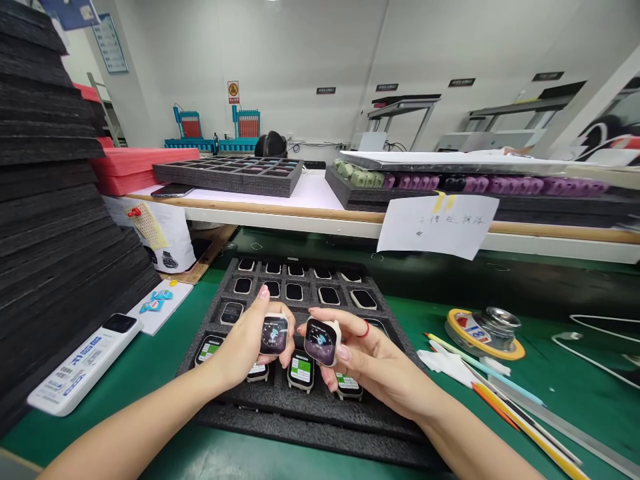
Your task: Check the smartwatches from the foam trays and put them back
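Observation:
My left hand (245,340) is closed round a smartwatch (274,335) whose lit screen shows a dial. A second watch (321,341) with a similar lit dial is gripped between the fingers and thumb of my right hand (363,353). The two watches are apart, side by side above a black foam tray (220,408). Watches sit in the tray's compartments: the back rows have dark screens, while several at the front, such as one watch (301,370), show green and white screens. My hands hide part of the middle of the tray.
Tall black foam sheets (45,220) stand at the left, beside a white labelled box (85,367). At the right lie a tape roll (453,327), a metal-topped jar (500,320) and several pens (530,427). A shelf (310,220) with foam trays crosses behind.

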{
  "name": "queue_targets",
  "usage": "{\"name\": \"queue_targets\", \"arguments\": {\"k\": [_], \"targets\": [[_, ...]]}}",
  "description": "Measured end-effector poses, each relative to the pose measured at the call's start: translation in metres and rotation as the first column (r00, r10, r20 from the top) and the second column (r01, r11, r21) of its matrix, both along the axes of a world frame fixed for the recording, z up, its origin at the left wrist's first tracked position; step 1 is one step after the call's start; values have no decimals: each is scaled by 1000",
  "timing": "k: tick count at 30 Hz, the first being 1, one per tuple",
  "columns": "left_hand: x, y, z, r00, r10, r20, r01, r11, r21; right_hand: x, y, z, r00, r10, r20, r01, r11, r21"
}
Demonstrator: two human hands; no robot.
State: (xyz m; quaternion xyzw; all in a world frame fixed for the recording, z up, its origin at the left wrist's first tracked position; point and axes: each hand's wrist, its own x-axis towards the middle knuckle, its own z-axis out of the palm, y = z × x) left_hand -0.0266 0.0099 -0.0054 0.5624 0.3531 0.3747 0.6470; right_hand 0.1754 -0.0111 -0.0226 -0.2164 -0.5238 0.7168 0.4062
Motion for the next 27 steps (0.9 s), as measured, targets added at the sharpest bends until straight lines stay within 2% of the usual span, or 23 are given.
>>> {"name": "queue_targets", "arguments": {"k": [12, 22, 27], "targets": [[-2, -1, 0, 1000, -9, 0, 9, 999, 43, 0, 0, -3, 1000, -1, 12, 1, 1000, 27], [-2, 1, -1, 1000, -2, 7, 1, 999, 50, 0, 0, -1, 998, -53, 41, 52, 998, 21], [-1, 1, -1, 1000, 2, 18, -3, 999, 52, -1, 0, -2, 999, -30, 40, 28, 999, 38]]}}
